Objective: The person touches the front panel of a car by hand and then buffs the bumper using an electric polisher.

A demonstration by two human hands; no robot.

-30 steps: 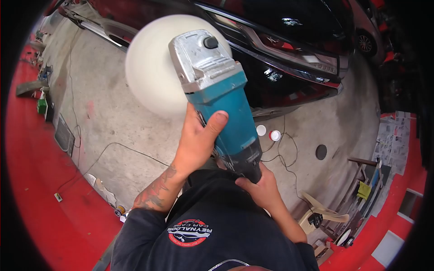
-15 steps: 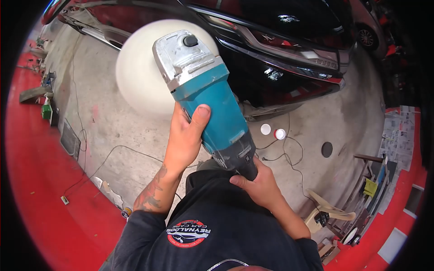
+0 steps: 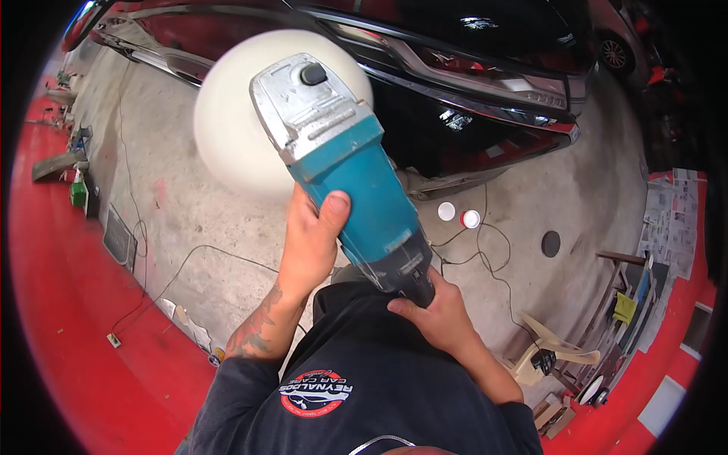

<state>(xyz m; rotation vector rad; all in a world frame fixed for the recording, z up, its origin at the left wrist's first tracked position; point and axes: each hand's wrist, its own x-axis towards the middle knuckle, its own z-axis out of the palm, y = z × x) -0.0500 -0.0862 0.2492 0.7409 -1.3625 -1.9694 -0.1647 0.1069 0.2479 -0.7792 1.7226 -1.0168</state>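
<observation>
My left hand (image 3: 312, 235) is wrapped round the teal body of a power polisher (image 3: 360, 182), its thumb on top and its fingers hidden beneath. Lower down, my right hand (image 3: 436, 307) grips the polisher's black rear end. The tool's silver head points up and to the left, over a large round white pad (image 3: 235, 125) with blurred edges. Just right of the pad is the front of a black car (image 3: 455, 129), with its headlight. Whether pad and car touch, I cannot tell.
On the concrete floor (image 3: 220, 288) lie dark cables, a white disc (image 3: 446, 211), a red-and-white tub (image 3: 470, 219) and a dark round cover (image 3: 550, 243). A beige chair (image 3: 557, 350) and a wooden rack (image 3: 607, 318) stand at the lower right. Newspaper (image 3: 673, 220) lies beyond.
Over the last second the polisher, its pad and my left hand have shifted left in view. Both hands have kept their hold. Between the last two frames little has moved.
</observation>
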